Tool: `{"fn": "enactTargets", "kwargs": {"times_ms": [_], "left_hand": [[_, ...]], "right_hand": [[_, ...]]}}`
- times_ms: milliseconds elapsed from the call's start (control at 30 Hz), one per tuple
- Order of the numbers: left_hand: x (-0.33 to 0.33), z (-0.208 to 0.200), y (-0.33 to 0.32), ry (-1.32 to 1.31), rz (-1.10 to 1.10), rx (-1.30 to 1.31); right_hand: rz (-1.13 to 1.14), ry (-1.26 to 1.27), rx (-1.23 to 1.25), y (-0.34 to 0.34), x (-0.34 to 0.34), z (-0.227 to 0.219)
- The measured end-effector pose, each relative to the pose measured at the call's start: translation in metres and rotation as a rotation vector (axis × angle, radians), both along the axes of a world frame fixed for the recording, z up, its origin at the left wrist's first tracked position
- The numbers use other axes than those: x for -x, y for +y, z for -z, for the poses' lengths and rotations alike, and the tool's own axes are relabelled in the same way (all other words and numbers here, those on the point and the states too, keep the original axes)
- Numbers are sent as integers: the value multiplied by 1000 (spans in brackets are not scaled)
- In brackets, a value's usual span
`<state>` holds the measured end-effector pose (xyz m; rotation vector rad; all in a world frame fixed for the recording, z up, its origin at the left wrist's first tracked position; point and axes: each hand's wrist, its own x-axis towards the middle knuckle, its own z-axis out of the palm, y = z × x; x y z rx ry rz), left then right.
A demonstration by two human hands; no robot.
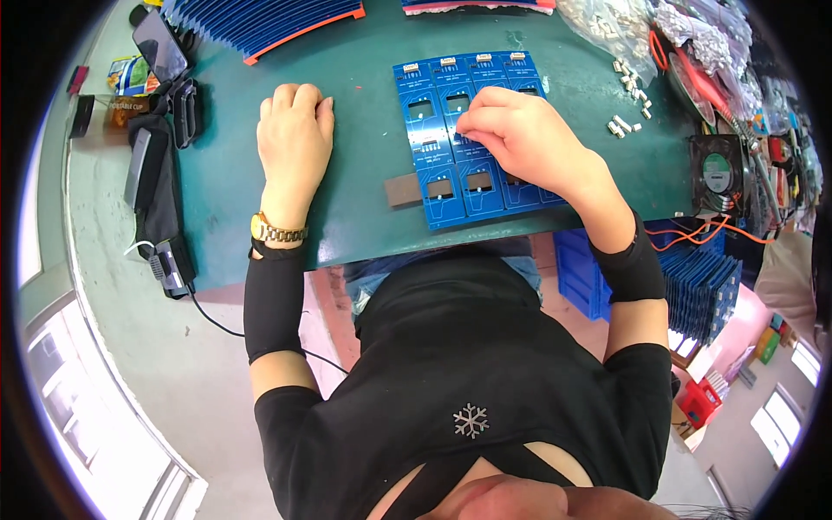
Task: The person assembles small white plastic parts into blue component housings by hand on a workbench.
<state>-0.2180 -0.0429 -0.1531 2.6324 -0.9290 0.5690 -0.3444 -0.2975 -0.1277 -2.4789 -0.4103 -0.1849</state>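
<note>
A blue circuit board panel (447, 153), divided into several sections with rectangular cut-outs, lies on the green table in front of me. White connectors (448, 63) sit along its far edge. My right hand (524, 139) is over the panel, thumb and fingers pinched at its second column. A small white connector (459, 131) shows at those fingertips, mostly covered by them. To the left of the panel, my left hand (295, 134) rests on the table with its fingers curled in, apart from the board; nothing shows in it.
Loose white connectors (631, 87) lie right of the panel, near a clear plastic bag (607, 30). A brown block (402, 191) touches the panel's left edge. Blue boards (269, 26) stand stacked at the far left. A phone (161, 45) and a small fan (718, 173) flank the table.
</note>
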Motion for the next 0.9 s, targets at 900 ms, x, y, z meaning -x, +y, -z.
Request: {"fn": "enactTargets", "kwargs": {"times_ms": [900], "left_hand": [[10,-9,-8,296,-105,447]], "right_hand": [[805,-38,122,-141,34,17]]}}
